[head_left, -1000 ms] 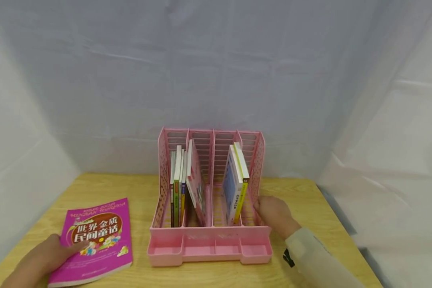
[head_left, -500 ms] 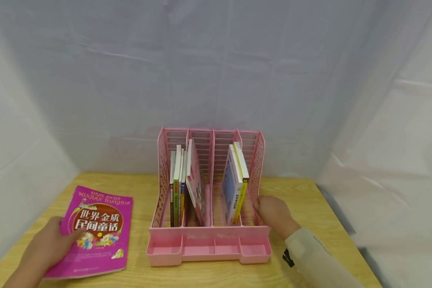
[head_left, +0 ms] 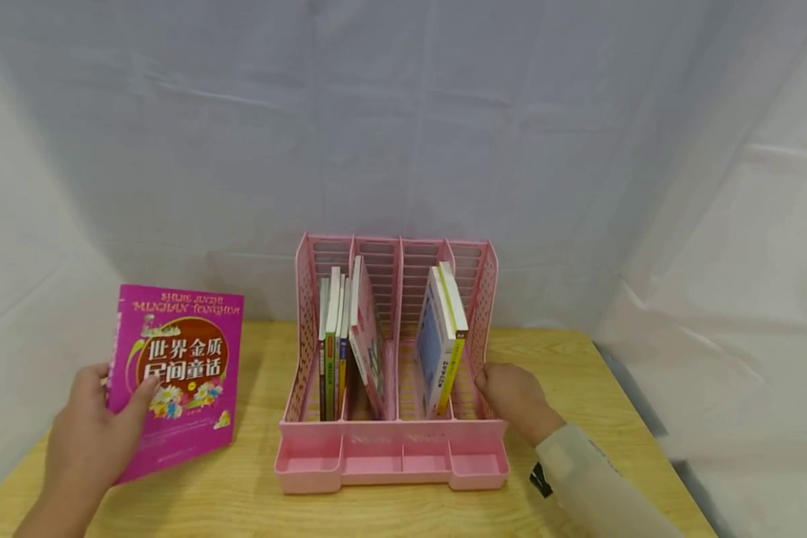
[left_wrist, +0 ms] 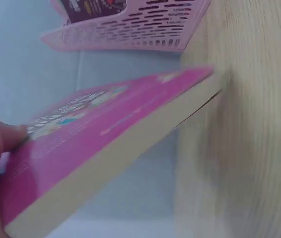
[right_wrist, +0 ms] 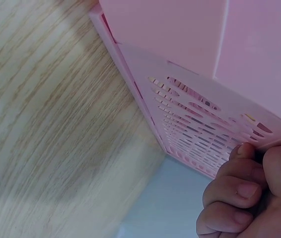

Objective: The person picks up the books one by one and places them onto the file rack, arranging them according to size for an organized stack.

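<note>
My left hand (head_left: 94,426) grips a magenta paperback book (head_left: 181,441) by its left edge, thumb across the front cover. The book is raised and tilted up over the table's left side; in the left wrist view its page block (left_wrist: 115,156) faces the camera. A pink desktop book rack (head_left: 390,431) with several upright compartments stands mid-table, apart from that book. At the rack's right side, my right hand (head_left: 514,396) holds the side wall near its front edge. Curled fingers (right_wrist: 232,191) show there in the right wrist view; the thumb's grip is partly hidden.
Several thin books (head_left: 332,344) stand in the leftmost compartment. Beside them leans a pink-covered book (head_left: 366,344). Farther right, white and yellow-spined books (head_left: 447,344) lean together. A small black object (head_left: 540,480) lies by the right sleeve (head_left: 592,478). White sheeting (head_left: 403,127) surrounds the wooden table (head_left: 242,508).
My left hand has lifted the magenta book from low on the table, and its cover now stands more upright. The right hand stays at the rack's side.
</note>
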A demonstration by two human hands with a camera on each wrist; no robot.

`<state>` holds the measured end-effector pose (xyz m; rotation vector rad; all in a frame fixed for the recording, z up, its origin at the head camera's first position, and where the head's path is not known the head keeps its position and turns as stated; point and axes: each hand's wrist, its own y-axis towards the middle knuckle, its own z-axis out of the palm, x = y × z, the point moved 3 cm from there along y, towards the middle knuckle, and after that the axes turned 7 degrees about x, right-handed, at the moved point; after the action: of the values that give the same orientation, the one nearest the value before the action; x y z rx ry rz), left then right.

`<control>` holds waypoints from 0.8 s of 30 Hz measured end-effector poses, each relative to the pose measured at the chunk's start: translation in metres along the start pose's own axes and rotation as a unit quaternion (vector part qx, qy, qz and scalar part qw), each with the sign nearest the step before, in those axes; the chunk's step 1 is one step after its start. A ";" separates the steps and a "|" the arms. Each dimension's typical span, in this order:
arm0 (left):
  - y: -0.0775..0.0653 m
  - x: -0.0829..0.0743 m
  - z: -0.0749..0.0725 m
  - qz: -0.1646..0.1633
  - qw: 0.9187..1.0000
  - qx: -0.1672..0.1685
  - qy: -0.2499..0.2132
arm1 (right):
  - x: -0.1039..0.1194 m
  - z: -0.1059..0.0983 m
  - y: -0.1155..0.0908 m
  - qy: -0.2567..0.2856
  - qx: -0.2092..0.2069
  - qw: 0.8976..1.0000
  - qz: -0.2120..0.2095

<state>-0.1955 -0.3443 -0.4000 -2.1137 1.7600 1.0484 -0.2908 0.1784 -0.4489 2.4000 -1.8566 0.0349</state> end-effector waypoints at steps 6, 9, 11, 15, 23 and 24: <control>-0.011 -0.017 0.007 0.039 0.991 -0.127 -0.034 | 0.001 -0.001 -0.001 0.017 0.006 1.000 -0.001; -0.017 -0.015 0.017 0.036 0.989 -0.142 -0.038 | 0.001 0.000 -0.001 0.017 0.007 1.000 -0.002; -0.020 -0.012 0.025 0.032 0.991 -0.126 -0.036 | 0.002 0.000 0.000 0.013 0.008 1.000 -0.004; -0.025 -0.005 0.038 0.021 0.996 -0.081 -0.038 | 0.002 0.001 0.000 0.017 0.010 1.000 -0.007; -0.025 0.002 0.046 0.025 0.997 0.072 -0.016 | -0.002 0.002 -0.001 0.019 0.011 1.000 -0.004; -0.024 0.003 0.047 0.021 0.995 0.102 -0.011 | -0.003 0.002 -0.001 0.022 0.012 1.000 0.000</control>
<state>-0.1911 -0.3138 -0.4431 -1.9447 1.8235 0.8575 -0.2905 0.1811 -0.4507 2.3952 -1.8468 0.1079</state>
